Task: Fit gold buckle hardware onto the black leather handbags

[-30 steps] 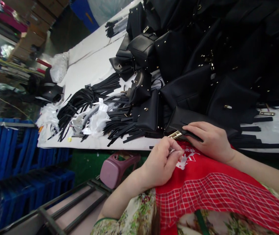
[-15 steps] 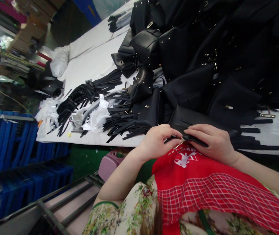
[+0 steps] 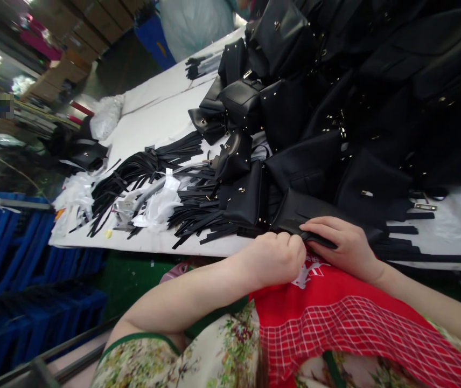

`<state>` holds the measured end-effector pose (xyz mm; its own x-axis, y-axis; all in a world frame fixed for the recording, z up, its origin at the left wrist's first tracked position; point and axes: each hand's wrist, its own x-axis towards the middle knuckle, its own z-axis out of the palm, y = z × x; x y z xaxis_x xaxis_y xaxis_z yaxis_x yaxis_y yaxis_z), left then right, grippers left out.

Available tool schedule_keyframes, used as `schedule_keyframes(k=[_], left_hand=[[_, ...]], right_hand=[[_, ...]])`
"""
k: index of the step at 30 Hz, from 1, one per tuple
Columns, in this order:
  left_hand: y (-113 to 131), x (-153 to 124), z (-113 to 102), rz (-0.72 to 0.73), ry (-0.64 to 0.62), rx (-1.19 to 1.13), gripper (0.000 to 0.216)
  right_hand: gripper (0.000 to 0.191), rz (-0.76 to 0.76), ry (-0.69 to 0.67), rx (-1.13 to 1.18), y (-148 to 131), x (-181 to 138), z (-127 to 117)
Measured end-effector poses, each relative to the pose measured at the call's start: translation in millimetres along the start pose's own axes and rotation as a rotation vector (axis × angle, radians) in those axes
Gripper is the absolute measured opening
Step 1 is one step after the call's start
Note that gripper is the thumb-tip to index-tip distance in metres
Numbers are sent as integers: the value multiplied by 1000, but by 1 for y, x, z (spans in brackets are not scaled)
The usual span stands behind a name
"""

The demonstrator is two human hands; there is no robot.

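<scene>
A black leather-look bag [image 3: 309, 208] lies at the table's near edge, its front part against my red apron [image 3: 335, 280]. My right hand [image 3: 343, 242] grips the edge of this bag, fingers on top and bent over it. Beside it, my left hand [image 3: 281, 258] is closed in a fist with its back turned up, at the same edge of the bag. Whatever those left fingers hold is hidden under the hand. Just left of the bag sits another black bag [image 3: 246, 196] with a small gold fitting.
Black bags [image 3: 279, 113] with gold fittings are heaped across the table's back and right. Bundles of black straps [image 3: 133, 167] and crumpled white wrapping [image 3: 160, 205] lie on the white table [image 3: 149, 110] to the left. Blue pallets [image 3: 32, 302] stand on the floor at left.
My left hand has rolled over from a thumb-and-finger pinch on a gold-coloured metal piece into a fist, hiding that piece. The right hand keeps its grip on the bag. The view has shifted slightly.
</scene>
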<state>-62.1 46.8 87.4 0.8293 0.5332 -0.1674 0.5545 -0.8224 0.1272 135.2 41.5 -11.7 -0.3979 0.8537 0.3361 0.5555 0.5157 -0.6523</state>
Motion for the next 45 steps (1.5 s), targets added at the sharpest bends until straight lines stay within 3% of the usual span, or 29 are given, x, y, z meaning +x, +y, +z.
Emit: schedule_keyframes(k=[2, 5, 7, 10, 13, 16, 18, 20, 22, 26, 28, 30, 33, 37, 39, 41, 43, 45], left_hand=[[-3, 3, 8, -117, 30, -29, 27], [-16, 6, 19, -406, 65, -48, 20], [-25, 6, 22, -532, 145, -120, 17], [-33, 3, 19, -519, 284, -347, 12], [-32, -2, 12, -454, 317, -559, 9], [-33, -5, 8, -530, 364, -784, 6], [-38, -7, 9, -621, 414, -1052, 6], [-43, -9, 13, -703, 457, -1365, 7], [-47, -10, 18, -747, 495, -1559, 8], [-46, -8, 32, -738, 570, -1592, 10], [-44, -5, 42, -747, 578, -1618, 10], [-43, -2, 53, -776, 566, -1658, 10], [-44, 0, 69, -820, 573, -1717, 13], [-44, -2, 88, -853, 607, -1765, 19], [-43, -5, 97, -889, 610, -1778, 25], [-42, -8, 106, -934, 613, -1794, 29], [-40, -11, 115, -972, 619, -1816, 30], [-38, -12, 122, -997, 634, -1833, 30]], right_hand=[[20, 18, 11, 16, 0, -1, -1], [22, 21, 17, 33, 0, -4, -3], [23, 16, 12, 31, 0, -5, -4], [22, 5, 11, 9, 1, -6, -4], [22, 6, 14, 6, 0, -5, -3], [22, 33, 7, 33, -1, -3, -3], [22, 83, 24, 75, 1, 1, -7], [19, 180, 87, 136, 10, 6, -15], [16, 333, 231, 185, 27, 14, -24], [37, 801, 700, 406, 83, 33, -41], [48, 961, 848, 592, 115, 40, -46], [50, 1044, 888, 666, 142, 42, -49], [42, 1128, 808, 611, 169, 37, -49], [45, 1148, 648, 501, 168, 28, -53], [59, 1063, 639, 327, 149, 24, -62], [70, 788, 591, 30, 118, 20, -73], [63, 379, 330, -219, 79, 14, -77], [57, 28, -125, -277, 45, 7, -68]])
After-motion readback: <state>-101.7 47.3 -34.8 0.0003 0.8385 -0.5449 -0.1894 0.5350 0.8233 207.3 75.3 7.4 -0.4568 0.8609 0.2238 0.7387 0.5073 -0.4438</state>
